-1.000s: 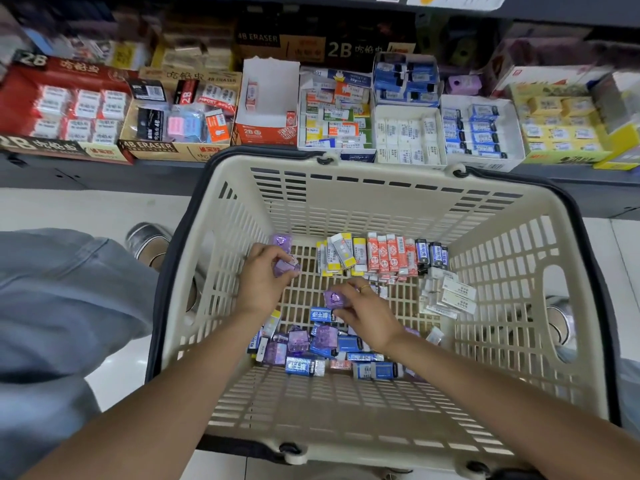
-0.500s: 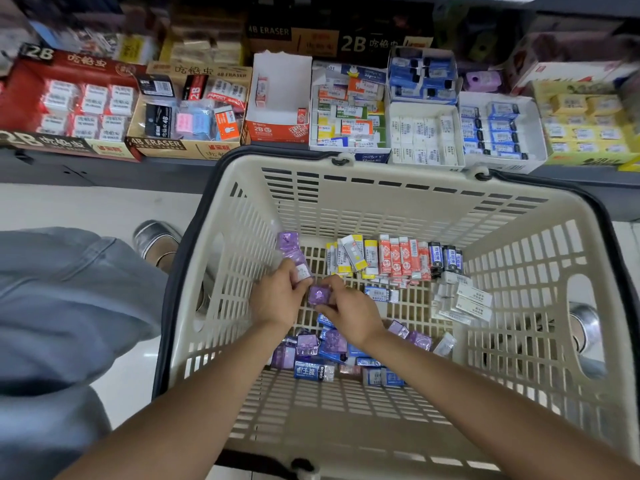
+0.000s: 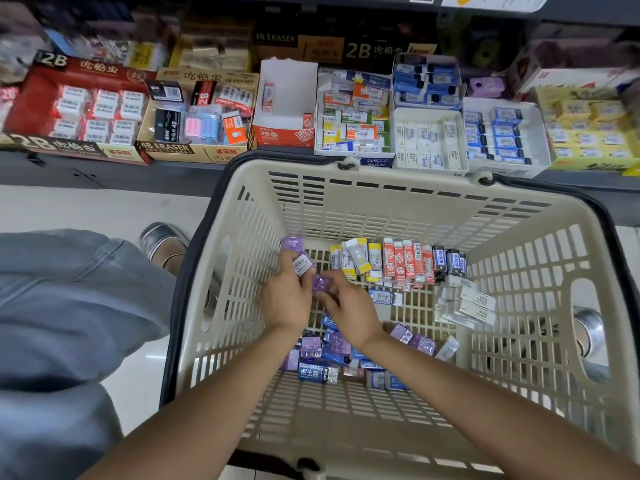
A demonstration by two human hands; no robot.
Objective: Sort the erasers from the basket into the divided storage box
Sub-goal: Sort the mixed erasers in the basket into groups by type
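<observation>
Erasers — purple, both hands now pinch one together | left hand | right hand

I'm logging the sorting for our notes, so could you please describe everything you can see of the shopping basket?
The basket is cream plastic with slotted walls and floor, dark handles folded along its rim and an oval hole in each side wall. It stands upright on the pale floor below the shelf. Wrapped erasers lie inside: a standing row at the far end and a loose purple and blue pile nearer. Both hands, left and right, reach in, holding purple erasers.
</observation>
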